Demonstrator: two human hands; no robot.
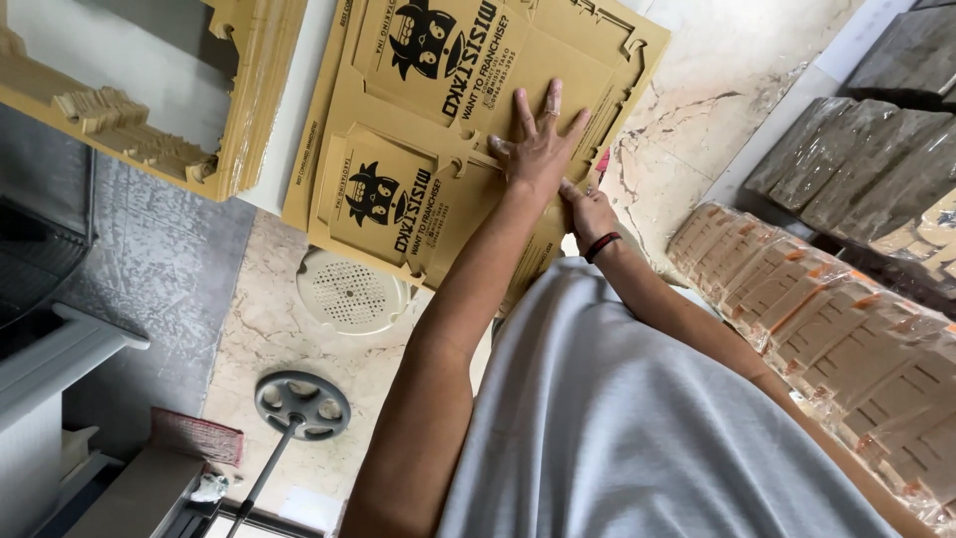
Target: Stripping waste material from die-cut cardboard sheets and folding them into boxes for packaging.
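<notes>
The left hand [538, 149] lies flat, fingers spread, on the printed flat cardboard box [468, 130], which tops a stack above the round floor drain [349, 292]. The right hand [588, 211] grips the box's near edge; its fingers seem curled, mostly hidden. Uneven pressure could slide the sheet or crease a flap.

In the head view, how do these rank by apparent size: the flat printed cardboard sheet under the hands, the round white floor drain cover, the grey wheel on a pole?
1. Flat cardboard sheet, under left hand.
2. Drain cover.
3. Grey wheel.
The last two look similar, so their order is unsure.
</notes>
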